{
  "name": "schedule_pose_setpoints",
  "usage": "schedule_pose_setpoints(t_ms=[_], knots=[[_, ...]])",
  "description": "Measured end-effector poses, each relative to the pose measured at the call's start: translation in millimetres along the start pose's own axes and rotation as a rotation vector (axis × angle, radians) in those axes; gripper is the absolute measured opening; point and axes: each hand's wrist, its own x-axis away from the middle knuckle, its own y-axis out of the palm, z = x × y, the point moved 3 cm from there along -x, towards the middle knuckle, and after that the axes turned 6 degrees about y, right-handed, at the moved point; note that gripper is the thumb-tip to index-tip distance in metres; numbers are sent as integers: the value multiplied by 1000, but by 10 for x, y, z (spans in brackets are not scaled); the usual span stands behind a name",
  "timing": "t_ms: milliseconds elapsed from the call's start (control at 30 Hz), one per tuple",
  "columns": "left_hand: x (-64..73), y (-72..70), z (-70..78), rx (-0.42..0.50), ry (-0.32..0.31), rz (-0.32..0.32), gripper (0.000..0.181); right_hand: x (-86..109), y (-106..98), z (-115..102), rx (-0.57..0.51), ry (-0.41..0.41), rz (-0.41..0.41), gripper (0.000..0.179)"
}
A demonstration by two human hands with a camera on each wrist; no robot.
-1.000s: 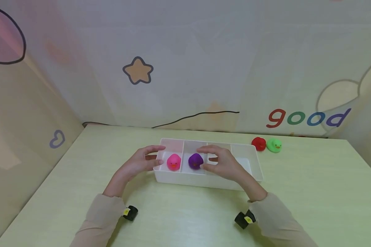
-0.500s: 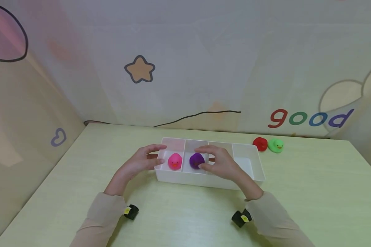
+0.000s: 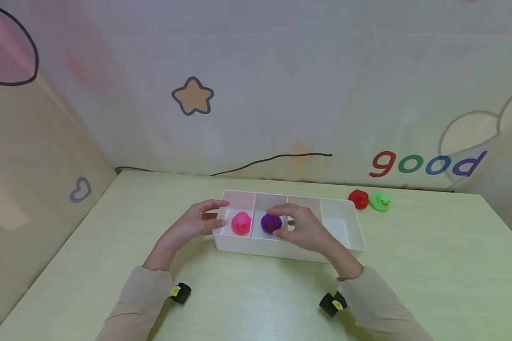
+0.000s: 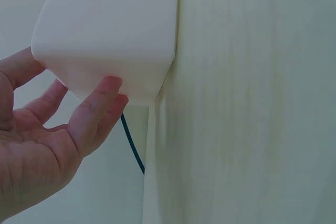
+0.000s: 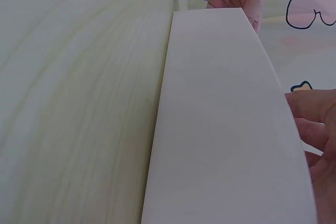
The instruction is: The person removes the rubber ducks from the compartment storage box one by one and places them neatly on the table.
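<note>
A white box (image 3: 256,245) with a row of compartments stands on the table in the head view. In its leftmost compartment sits a pink rubber duck (image 3: 241,223), and in the one beside it a purple rubber duck (image 3: 270,224). My right hand (image 3: 305,227) reaches over the near wall, thumb and forefinger curved round the purple duck; the other fingers are partly hidden. At the box's left end my left hand (image 3: 196,220) holds the end, thumb and forefinger at the rim, while other fingertips (image 4: 112,82) touch the outer end wall in the left wrist view.
Behind the box's right end, a red rubber duck (image 3: 358,199) and a green rubber duck (image 3: 380,201) sit side by side on the table (image 3: 239,298). A printed cloth backdrop (image 3: 256,94) rises along the back edge and both sides.
My right forefinger has come slightly lower and further left over the purple duck. The left hand keeps its place at the box's end. The whole view has shifted a little.
</note>
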Motion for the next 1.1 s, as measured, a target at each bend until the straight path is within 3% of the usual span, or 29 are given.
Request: schedule_pose_setpoints(t_ms=[133, 367, 600, 800, 1100], knots=[[6, 2, 6, -12, -12, 6, 51, -37, 19, 12, 25, -8, 14, 40], [12, -6, -2, -26, -14, 16, 50, -147, 76, -2, 144, -92, 7, 37], [-2, -4, -1, -25, -10, 12, 51, -242, 127, -77, 273, -9, -55, 36], [1, -1, 8, -25, -6, 9, 51, -306, 151, -95, 375, 11, -64, 32], [5, 6, 11, -25, -13, 14, 50, -343, 177, -80, 410, 52, -63, 32]])
